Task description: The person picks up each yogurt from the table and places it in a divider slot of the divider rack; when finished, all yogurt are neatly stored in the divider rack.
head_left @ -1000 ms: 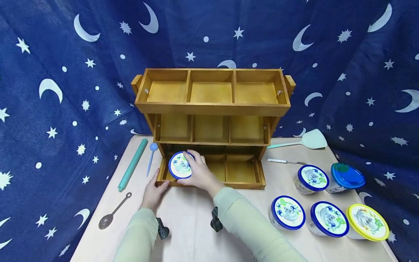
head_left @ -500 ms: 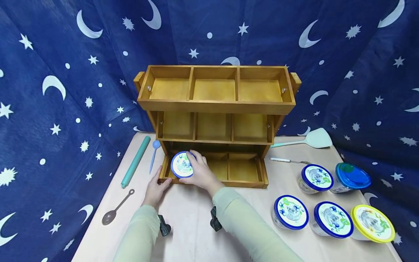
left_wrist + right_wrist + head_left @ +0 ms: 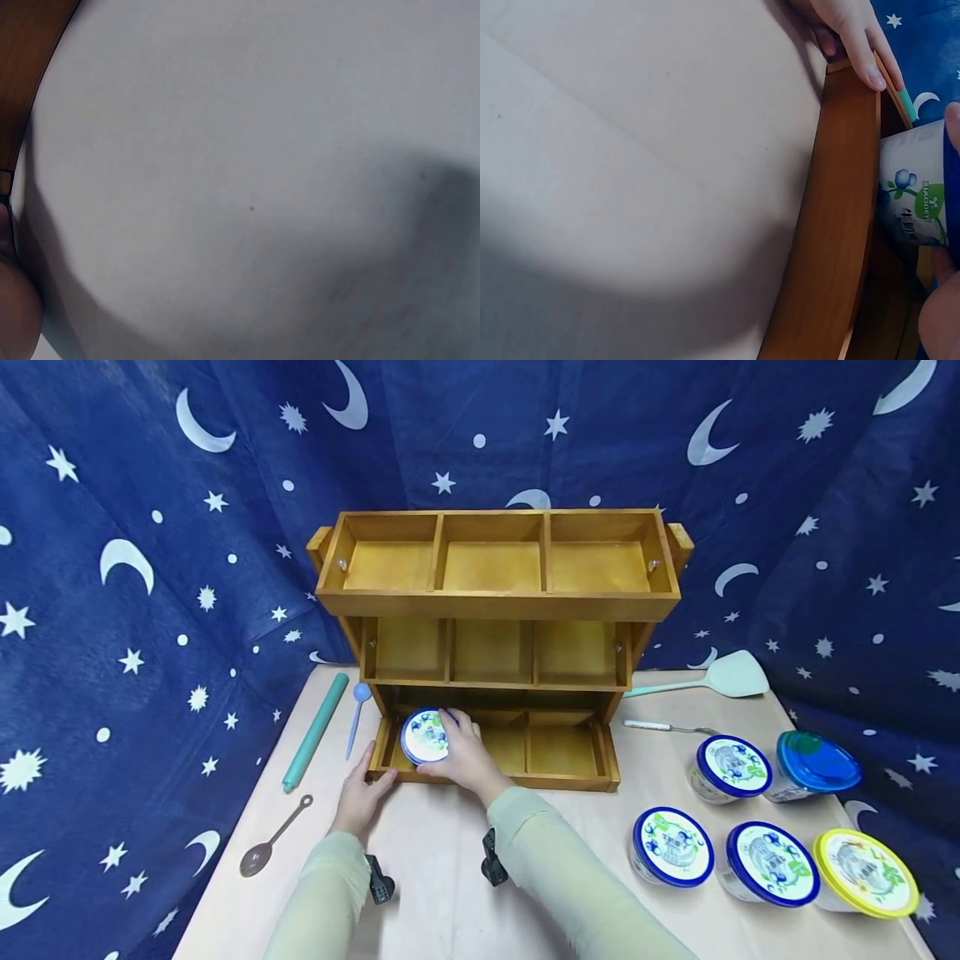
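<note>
A white tub with a blue lid (image 3: 424,737) and a blueberry label sits at the left compartment of the lowest tier of a three-tier wooden box (image 3: 495,607). My right hand (image 3: 471,762) grips this tub by its sides, thumb and fingers apart around it. In the right wrist view the tub's wall (image 3: 915,184) dips behind the front board (image 3: 829,195); whether its base touches the floor is hidden. My left hand (image 3: 362,795) holds the front left corner of the lowest tier, thumb over the rim. Only a bit of hand (image 3: 16,311) shows in the left wrist view.
Several lidded tubs stand at the right, including a yellow-lidded one (image 3: 866,872) and a blue-lidded one (image 3: 672,847). A spatula (image 3: 735,675) and a fork (image 3: 667,727) lie behind them. Leftward lie a teal roll (image 3: 316,732), a blue spoon (image 3: 357,718) and a brown spoon (image 3: 258,857).
The tub in my right hand has shifted slightly right and lower into the left compartment. My left hand has stayed at the box corner. The head view has shifted a little.
</note>
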Motion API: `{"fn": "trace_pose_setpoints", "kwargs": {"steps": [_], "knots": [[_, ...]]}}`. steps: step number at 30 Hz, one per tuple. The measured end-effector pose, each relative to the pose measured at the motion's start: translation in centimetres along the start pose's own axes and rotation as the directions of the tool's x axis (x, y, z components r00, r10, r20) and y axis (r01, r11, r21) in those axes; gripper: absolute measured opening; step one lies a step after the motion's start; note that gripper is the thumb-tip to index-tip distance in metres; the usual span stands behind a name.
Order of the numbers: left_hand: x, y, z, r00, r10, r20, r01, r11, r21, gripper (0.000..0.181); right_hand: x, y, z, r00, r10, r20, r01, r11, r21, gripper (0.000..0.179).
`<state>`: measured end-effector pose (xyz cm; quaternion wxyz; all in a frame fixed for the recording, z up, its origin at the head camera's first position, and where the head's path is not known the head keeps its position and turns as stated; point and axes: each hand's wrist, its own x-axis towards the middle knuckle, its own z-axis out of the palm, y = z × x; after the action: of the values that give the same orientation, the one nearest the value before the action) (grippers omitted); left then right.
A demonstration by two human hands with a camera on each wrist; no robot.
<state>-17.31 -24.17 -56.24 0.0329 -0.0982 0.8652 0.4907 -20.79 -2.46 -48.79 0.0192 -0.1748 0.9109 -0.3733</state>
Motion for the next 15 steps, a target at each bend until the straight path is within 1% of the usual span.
{"fn": "trace_pose_setpoints", "kwargs": {"steps": [4, 5, 11, 15], "knots": [[0.11, -0.06, 0.07, 1.0, -0.022, 0.005, 0.022, 1.0, -0.012, 0.078, 0.17, -0.11, -0.02, 0.999, 0.041, 0.025, -0.042, 0.998, 0.04, 0.103], [0.17, -0.13, 0.07, 1.0, -0.018, 0.003, 0.018, 1.0, -0.005, 0.078, 0.2, -0.16, -0.05, 0.998, 0.05, 0.032, -0.052, 0.998, 0.048, 0.103], [0.37, -0.44, 0.24, 1.0, -0.004, -0.021, 0.005, 1.0, 0.027, 0.079, 0.18, -0.35, -0.16, 0.996, 0.071, 0.047, -0.075, 0.994, 0.08, 0.098], [0.3, -0.36, 0.3, 0.999, -0.021, -0.024, 0.021, 1.0, 0.014, 0.078, 0.14, -0.33, -0.16, 0.995, 0.083, 0.054, -0.087, 0.992, 0.09, 0.096]]}}
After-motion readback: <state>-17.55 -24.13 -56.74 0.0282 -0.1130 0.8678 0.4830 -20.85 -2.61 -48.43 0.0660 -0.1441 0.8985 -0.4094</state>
